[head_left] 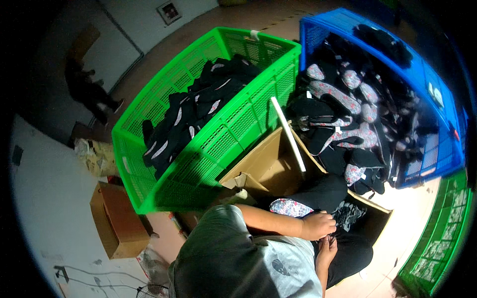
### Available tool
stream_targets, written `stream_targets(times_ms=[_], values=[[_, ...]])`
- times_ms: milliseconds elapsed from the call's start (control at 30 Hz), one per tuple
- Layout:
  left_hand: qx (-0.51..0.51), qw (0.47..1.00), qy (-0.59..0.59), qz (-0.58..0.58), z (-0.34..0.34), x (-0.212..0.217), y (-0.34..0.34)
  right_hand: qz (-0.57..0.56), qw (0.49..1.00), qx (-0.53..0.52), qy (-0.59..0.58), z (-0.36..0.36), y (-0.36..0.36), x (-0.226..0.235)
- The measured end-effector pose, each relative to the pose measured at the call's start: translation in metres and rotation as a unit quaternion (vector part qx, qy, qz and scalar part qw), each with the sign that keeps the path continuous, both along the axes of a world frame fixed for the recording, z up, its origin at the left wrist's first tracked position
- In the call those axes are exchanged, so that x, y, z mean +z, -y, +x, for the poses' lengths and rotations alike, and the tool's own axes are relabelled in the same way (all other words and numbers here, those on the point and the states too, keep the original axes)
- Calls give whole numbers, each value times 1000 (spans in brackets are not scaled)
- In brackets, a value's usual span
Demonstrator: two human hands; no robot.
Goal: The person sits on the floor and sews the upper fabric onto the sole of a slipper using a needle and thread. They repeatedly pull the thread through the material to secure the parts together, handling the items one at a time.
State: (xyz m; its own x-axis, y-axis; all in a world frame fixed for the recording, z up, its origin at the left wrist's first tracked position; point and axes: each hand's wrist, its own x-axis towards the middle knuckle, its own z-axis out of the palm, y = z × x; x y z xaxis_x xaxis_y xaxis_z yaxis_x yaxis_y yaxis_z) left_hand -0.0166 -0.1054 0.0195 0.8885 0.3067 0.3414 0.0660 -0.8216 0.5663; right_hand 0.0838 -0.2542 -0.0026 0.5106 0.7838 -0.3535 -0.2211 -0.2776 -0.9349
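Green basket point(248, 116): up and left of the hands, well apart; a loose heap of black pieces point(189, 111) with pale slits inside.
Blue basket point(432, 149): up and right of the hands; piled with black-and-floral pieces point(365, 139), fuller on the side nearer the hands.
Cardboard box point(258, 156): open, just beyond the hands, between baskets and lap; a white bar point(288, 134) leans over it.
Green crate point(437, 238): far right of the hands; pale contents, too dim to name.
Floral piece point(288, 207): at the lap, just above the left forearm.
Left hand point(319, 226): narrow, fingers curled in a pinch on dark cloth point(339, 231).
Right hand point(326, 248): narrow too, fingertips meeting the left's at the same cloth, over the lap; exact grip point hidden.
Step in hand: seemingly close finger work on that cloth; next move probably calls for one hand steadying, the other working finely.
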Motion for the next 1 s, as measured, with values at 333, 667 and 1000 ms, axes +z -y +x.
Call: stream_targets(times_ms=[333, 667, 1000], values=[[65, 994, -15, -82, -2, 8, -4, 12, 999, -25, -36, -9, 2, 10], [64, 985, -43, -155, 5, 3, 1, 41, 997, -44, -53, -19, -6, 8], [72, 981, -34, -178, 7, 2, -1, 39, 997, -29, -55, -12, 0, 30]])
